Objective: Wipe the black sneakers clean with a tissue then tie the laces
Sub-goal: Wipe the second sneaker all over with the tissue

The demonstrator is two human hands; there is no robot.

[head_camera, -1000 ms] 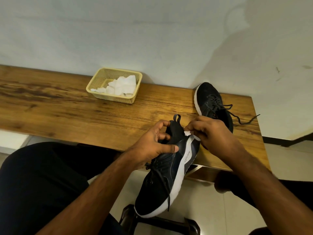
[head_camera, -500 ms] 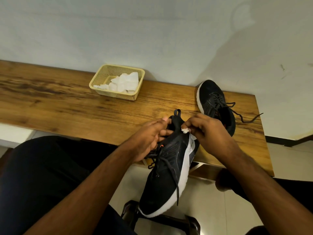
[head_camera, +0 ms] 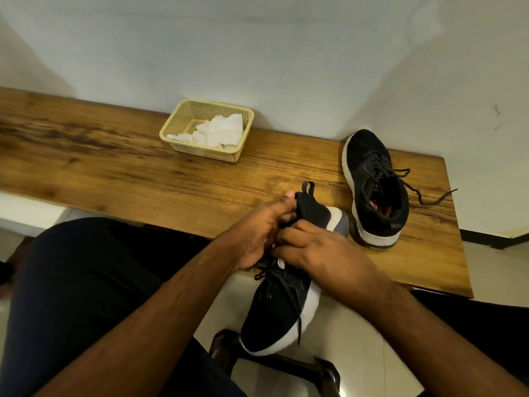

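Since a second ago, our right hand (head_camera: 312, 253) has slid from the heel collar down onto the tongue and lace area of the held sneaker (head_camera: 279, 310), and the shoe has tipped so its heel faces the wall.

Going from large to small: the wooden bench (head_camera: 114, 167) runs along a plain white wall, with pale floor tiles below and a dark stool base under the shoe. On it the second sneaker (head_camera: 375, 190) sits at the right end, laces loose and trailing. A cream basket (head_camera: 183, 121) of tissues stands well apart near the wall, probably kept within reach for fresh sheets.

We hold the sneaker over our lap, toe toward us. Our left hand (head_camera: 263, 227) grips the collar, we judge to steady it. Our right-hand fingers curl around a tissue (head_camera: 281, 263), only a white scrap showing, pressing it against the upper. Wiping seems under way; tying remains.
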